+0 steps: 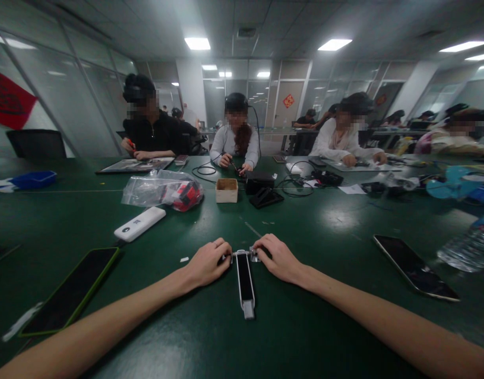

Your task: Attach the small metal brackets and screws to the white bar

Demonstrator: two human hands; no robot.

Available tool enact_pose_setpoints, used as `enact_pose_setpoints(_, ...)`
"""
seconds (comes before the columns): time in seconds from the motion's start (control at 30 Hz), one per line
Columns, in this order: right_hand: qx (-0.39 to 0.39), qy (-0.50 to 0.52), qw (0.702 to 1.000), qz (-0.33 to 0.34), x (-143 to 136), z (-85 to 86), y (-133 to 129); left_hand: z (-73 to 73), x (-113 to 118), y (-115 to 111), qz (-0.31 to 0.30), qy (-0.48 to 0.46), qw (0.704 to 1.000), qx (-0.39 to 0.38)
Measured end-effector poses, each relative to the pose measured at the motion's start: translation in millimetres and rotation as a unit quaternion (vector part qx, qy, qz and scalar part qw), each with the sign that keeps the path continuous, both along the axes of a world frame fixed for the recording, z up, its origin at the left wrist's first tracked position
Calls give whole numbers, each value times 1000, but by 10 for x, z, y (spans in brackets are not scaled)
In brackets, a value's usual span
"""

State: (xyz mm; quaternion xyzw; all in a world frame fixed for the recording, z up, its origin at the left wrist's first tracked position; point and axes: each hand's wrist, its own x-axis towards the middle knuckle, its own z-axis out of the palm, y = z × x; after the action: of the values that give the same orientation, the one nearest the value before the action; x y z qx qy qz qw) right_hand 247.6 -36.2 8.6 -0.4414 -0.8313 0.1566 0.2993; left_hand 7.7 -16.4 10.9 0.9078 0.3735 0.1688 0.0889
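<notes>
On the green table in front of me lies a narrow device (245, 279) with a black face, a white rim and a pale grey end piece pointing toward me. Its far end has small shiny parts on both sides. My left hand (210, 260) is closed at the left of that end, fingers curled by a small clear or metallic bit. At the right, my right hand (279, 258) has its fingertips bent together on a small shiny piece (254, 255). The exact kind of the device and these pieces cannot be made out.
A green-edged phone (74, 287) and white power bank (140, 224) lie left; another phone (415, 267) and a water bottle (469, 245) lie right. Ahead are a plastic bag (147, 189), a small box (227, 191) and black cables. Several people work across the table.
</notes>
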Motion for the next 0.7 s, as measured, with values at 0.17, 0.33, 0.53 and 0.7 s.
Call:
enact_pose_setpoints(0.17,12,10,1000,4,4,4,7,-4,-3,7,2,-1,1000,-1)
enact_pose_setpoints(0.33,3,-5,1000,8,3,-20,13,-16,-3,12,-2,-7,1000,1)
enact_pose_setpoints(0.53,20,23,1000,-3,-18,-36,9,-18,-13,-9,3,-10,1000,3)
enact_pose_setpoints(0.7,5,22,1000,14,-30,-36,6,0,-16,-34,11,1,1000,13)
